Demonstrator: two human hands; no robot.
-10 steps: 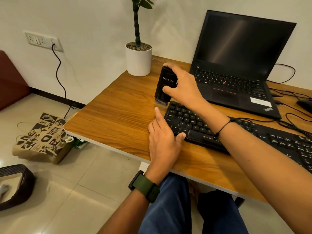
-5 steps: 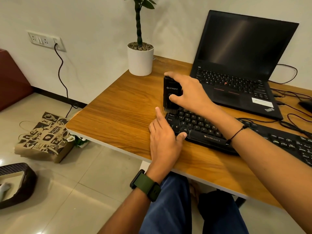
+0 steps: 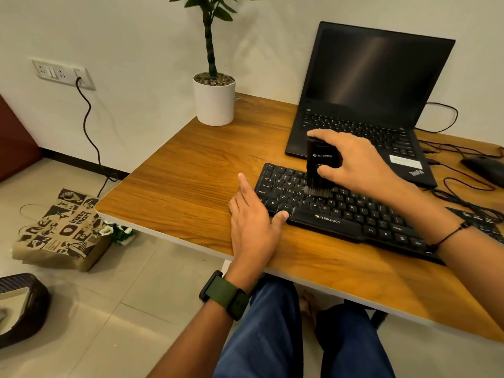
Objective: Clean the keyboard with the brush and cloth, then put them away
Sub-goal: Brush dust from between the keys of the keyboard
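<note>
A black keyboard (image 3: 341, 214) lies on the wooden table (image 3: 185, 181) in front of a laptop. My right hand (image 3: 351, 162) grips a black block-shaped brush (image 3: 319, 162) upright, its bristles touching the keys in the keyboard's left part. My left hand (image 3: 251, 222) rests flat on the table at the keyboard's left end, fingers straight, thumb against the keyboard's front edge. No cloth is in view.
An open black laptop (image 3: 376, 85) stands behind the keyboard. A white plant pot (image 3: 215, 102) sits at the table's back left corner. Cables and a mouse (image 3: 482, 166) lie at the right. A paper bag (image 3: 60, 230) and a dark basket (image 3: 24, 306) are on the floor.
My right hand has carried the brush from off the keyboard's left end rightward onto the keys, bristles now down on them. My left hand has stayed in place.
</note>
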